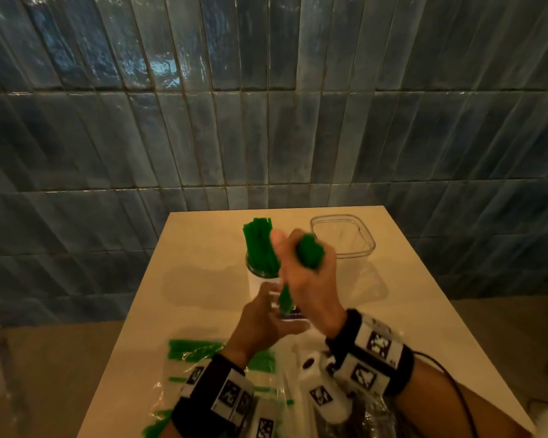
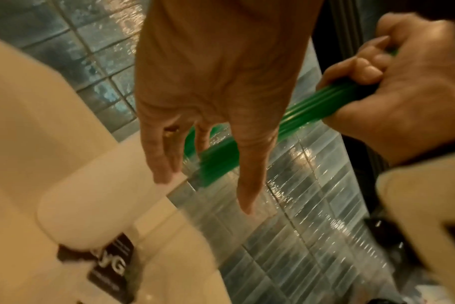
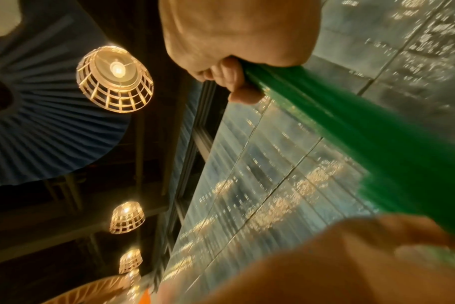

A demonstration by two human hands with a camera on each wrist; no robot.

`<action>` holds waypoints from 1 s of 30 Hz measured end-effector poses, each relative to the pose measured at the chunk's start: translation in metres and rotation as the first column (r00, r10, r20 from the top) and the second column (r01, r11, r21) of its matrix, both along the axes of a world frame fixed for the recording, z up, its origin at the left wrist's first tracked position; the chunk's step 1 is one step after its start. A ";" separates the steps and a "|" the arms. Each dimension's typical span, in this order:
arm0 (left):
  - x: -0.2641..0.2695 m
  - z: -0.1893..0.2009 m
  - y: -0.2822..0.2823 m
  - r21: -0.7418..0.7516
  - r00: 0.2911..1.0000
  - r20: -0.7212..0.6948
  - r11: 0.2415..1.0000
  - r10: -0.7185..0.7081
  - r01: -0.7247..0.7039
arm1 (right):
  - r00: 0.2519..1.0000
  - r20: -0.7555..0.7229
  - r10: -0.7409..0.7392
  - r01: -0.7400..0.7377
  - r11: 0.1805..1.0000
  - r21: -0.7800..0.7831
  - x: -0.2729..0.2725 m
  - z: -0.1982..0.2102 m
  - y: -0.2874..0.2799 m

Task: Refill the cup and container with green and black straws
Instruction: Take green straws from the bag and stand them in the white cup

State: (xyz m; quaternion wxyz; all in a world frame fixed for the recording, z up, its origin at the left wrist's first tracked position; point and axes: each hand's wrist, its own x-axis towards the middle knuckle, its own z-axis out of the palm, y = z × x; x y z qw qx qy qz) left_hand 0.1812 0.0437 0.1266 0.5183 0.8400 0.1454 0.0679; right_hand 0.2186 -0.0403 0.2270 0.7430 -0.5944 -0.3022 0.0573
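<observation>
Green plastic straws, a held bundle, are clenched in the right hand, whose fingers are curled tight around the middle so that both ends stick out. The bundle is carried upright just above and beside the cup, probably so that the lower ends can be dropped straight into its mouth. More green straws, thin, smooth and ridged where they lie packed together, are already stood in the cup and lean slightly toward the wall. The cup itself is white, round and matt, with a dark printed label low on its side.

The left hand is placed at the cup's near side with its fingers straight and relaxed; nothing is gripped by it, and it seems to be kept there to steady the cup or guide the straw ends. Whether it actually touches the cup cannot be told.

The container, clear, squarish and round-cornered, is set behind and to the right on the pale surface; nothing can be made out inside it. No black straws can be made out. At the near edge a crinkled transparent bag with further green straws is laid flat.
</observation>
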 end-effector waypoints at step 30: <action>0.084 -0.034 0.054 -0.054 0.937 0.008 0.936 0.348 -0.348 | 0.961 0.274 -0.034 0.164 0.870 -0.464 0.108 -0.072 0.078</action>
